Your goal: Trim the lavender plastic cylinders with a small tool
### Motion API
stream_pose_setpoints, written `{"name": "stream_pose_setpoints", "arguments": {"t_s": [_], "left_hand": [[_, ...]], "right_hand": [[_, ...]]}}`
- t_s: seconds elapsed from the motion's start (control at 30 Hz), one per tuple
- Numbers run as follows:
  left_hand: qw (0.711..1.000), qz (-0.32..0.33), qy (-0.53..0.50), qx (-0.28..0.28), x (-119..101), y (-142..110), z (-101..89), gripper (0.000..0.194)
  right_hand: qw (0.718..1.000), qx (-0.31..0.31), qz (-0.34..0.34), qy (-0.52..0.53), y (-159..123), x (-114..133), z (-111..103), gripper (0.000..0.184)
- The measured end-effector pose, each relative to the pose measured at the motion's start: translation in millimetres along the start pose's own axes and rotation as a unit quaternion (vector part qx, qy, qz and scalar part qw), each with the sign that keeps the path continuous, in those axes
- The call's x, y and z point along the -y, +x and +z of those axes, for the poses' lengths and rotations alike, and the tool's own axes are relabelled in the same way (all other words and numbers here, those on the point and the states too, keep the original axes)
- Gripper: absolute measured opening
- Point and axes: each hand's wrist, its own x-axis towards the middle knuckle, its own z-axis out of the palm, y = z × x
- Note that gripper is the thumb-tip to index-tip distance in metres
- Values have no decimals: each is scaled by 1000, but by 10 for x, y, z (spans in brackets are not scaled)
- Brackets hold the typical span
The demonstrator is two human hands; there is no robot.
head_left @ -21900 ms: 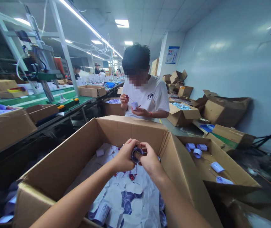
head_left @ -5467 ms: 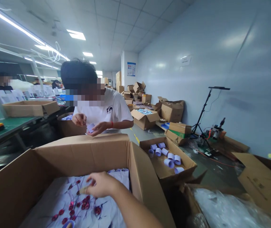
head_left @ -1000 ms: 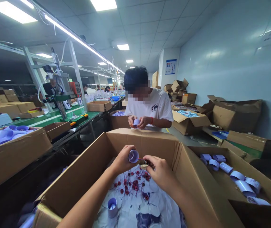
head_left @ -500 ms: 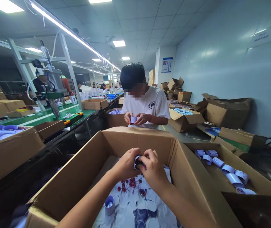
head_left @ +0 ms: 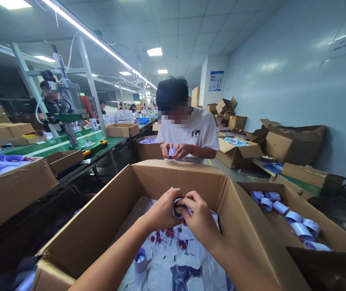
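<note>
The left hand (head_left: 160, 210) is clamped around a small white plastic cup (head_left: 175, 207), held above the open cardboard box (head_left: 100, 218). The right hand (head_left: 198, 218) pinches a red coil, mostly hidden, at the cup's mouth; I judge the insertion step is underway. Next comes seating the coil fully inside, which calls for a steady push. More red coils (head_left: 168, 234) lie just below the grip, and another cup (head_left: 140, 259) nearer the person.

open-topped carton (head_left: 173, 173) walls hemming both sides, red coils (head_left: 166, 234) littering floor, space above free
</note>
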Motion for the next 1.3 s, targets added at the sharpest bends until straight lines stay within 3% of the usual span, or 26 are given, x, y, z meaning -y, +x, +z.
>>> {"name": "stream_pose_setpoints", "arguments": {"t_s": [0.13,0.33,0.53,0.7,0.83,0.93,1.1,1.23,1.3], "left_hand": [[1000,6,-7,-9,-61,-16,-18,40],[998,49,31,-2,-130,-19,9,37],[987,68,144,-25,-123,-39,76,34],[981,75,176,23,-106,-80,129,31],[981,65,174,54,-146,-68,159,31],[985,63,158,42,-176,-53,146,30],[992,82,98,-14,-155,-61,118,27],[992,83,77,-56,-114,-94,139,26],[993,67,75,-61,-93,-117,150,26]], "right_hand": [[998,-41,53,-4,5,60,10,23],[992,-15,126,25,5,102,-31,28],[979,4,194,56,-32,110,18,30],[968,20,215,132,-43,-7,94,30],[929,31,291,225,-15,-91,102,26],[895,52,334,292,15,-91,92,30],[883,60,296,360,34,-33,113,43],[882,70,233,404,5,-25,233,39],[877,45,243,412,-3,-33,306,40]]}}
